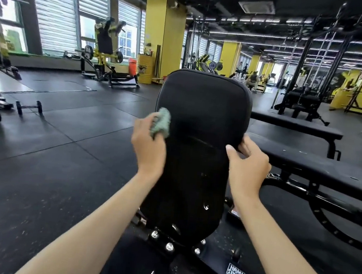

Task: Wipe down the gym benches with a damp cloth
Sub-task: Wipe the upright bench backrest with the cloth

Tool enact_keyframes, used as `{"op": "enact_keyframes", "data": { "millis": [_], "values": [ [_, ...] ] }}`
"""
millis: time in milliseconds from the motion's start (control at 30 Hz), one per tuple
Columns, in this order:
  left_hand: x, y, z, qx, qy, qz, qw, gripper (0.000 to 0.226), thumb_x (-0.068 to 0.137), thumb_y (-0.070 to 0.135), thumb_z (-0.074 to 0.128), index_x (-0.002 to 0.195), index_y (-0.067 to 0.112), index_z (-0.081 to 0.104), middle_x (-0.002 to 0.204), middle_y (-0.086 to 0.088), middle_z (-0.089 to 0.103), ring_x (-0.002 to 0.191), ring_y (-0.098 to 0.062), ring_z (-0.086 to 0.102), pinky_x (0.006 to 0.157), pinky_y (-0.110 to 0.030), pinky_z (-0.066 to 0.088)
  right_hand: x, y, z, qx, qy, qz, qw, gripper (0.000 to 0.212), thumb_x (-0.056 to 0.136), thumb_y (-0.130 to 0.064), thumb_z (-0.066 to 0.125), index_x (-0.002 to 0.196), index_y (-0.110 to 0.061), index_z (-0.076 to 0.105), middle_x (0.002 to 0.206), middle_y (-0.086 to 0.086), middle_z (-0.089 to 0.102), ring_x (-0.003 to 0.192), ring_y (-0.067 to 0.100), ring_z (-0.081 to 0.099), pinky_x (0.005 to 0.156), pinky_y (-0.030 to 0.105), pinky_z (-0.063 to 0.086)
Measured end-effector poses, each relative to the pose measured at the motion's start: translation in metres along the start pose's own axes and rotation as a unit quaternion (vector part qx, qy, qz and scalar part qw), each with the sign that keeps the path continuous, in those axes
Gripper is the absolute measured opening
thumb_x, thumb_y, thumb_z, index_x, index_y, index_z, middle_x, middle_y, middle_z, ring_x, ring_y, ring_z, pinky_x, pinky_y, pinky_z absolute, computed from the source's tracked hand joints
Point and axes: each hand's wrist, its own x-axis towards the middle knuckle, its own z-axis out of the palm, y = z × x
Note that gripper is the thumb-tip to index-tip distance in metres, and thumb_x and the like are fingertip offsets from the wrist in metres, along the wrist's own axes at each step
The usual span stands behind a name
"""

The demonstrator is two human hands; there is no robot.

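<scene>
A black padded bench back [203, 108] stands tilted upright in front of me, with shiny wet streaks low on the pad. My left hand [149, 147] grips a bunched green cloth [162, 122] against the pad's left edge. On the opposite edge, my right hand [247, 164] holds the pad, thumb on the front face and fingers curled round the side. The black seat pad [137, 264] lies below, between my forearms.
Two flat black benches [297, 125] lie to the right, with a curved black adjuster frame [323, 218] close by. A dumbbell [29, 107] sits on the rubber floor at left. Yellow machines [101, 52], a yellow pillar [164, 34] and racks stand behind.
</scene>
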Motion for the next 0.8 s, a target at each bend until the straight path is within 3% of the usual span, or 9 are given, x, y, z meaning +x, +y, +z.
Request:
{"op": "enact_keyframes", "data": {
  "millis": [100,300,433,600,667,733,800],
  "values": [
    [0.031,-0.022,-0.008,0.046,-0.005,-0.092,0.995,0.041,0.084,-0.011,0.046,0.117,0.007,0.063,0.103,-0.001,0.046,0.096,-0.019,0.048,0.077,-0.003,0.027,0.005,-0.002,-0.003,-0.004,-0.004,0.007,1.000,0.047,0.081,-0.001,0.070,0.126,-0.014,0.064,0.108,-0.004,0.070,0.106,0.010,0.064,0.104,0.028,0.043],
    [0.024,-0.031,0.018,0.050,-0.048,-0.135,0.988,0.048,0.082,-0.014,0.042,0.118,0.008,0.065,0.101,0.001,0.046,0.100,-0.021,0.053,0.078,-0.007,0.029,0.013,-0.006,-0.003,-0.041,0.003,0.003,0.999,0.044,0.078,0.008,0.070,0.119,-0.007,0.067,0.101,0.000,0.071,0.091,0.006,0.066,0.095,0.024,0.050],
    [-0.007,-0.013,0.029,0.024,-0.066,-0.077,0.995,0.054,0.079,-0.019,0.043,0.117,0.011,0.066,0.099,0.006,0.047,0.097,-0.016,0.050,0.078,-0.003,0.031,0.013,-0.004,-0.001,-0.053,0.006,0.013,0.998,0.045,0.079,0.007,0.071,0.121,-0.007,0.066,0.098,-0.001,0.069,0.092,0.009,0.066,0.097,0.025,0.050],
    [-0.016,-0.005,0.014,-0.013,-0.179,0.048,0.983,0.056,0.074,-0.022,0.046,0.115,0.010,0.068,0.098,0.005,0.052,0.091,-0.008,0.050,0.080,-0.002,0.036,0.014,-0.013,-0.008,-0.018,0.015,0.047,0.999,0.044,0.077,0.008,0.073,0.118,-0.008,0.068,0.097,-0.006,0.067,0.088,0.004,0.065,0.088,0.023,0.054],
    [-0.002,-0.011,0.003,-0.022,-0.142,0.028,0.989,0.053,0.075,-0.020,0.047,0.114,0.008,0.068,0.100,0.001,0.054,0.089,-0.008,0.050,0.081,-0.005,0.040,0.016,-0.015,-0.010,-0.012,0.010,0.062,0.998,0.042,0.077,0.009,0.073,0.115,-0.007,0.069,0.099,-0.003,0.070,0.086,0.006,0.066,0.077,0.022,0.055],
    [0.015,-0.020,-0.003,-0.005,-0.073,-0.052,0.996,0.050,0.079,-0.017,0.045,0.117,0.009,0.066,0.104,0.001,0.052,0.091,-0.008,0.048,0.079,0.000,0.036,0.018,-0.015,-0.012,0.002,0.006,0.076,0.997,0.042,0.075,0.012,0.072,0.113,-0.005,0.069,0.100,0.001,0.071,0.085,0.007,0.067,0.080,0.023,0.056],
    [0.024,-0.028,0.001,0.018,-0.058,-0.113,0.992,0.049,0.082,-0.015,0.043,0.119,0.010,0.064,0.106,0.001,0.049,0.095,-0.011,0.048,0.074,0.001,0.031,0.019,-0.014,-0.013,0.008,0.002,0.072,0.997,0.042,0.075,0.013,0.072,0.113,-0.004,0.069,0.100,0.000,0.071,0.084,0.004,0.066,0.084,0.019,0.054]
  ]
}}
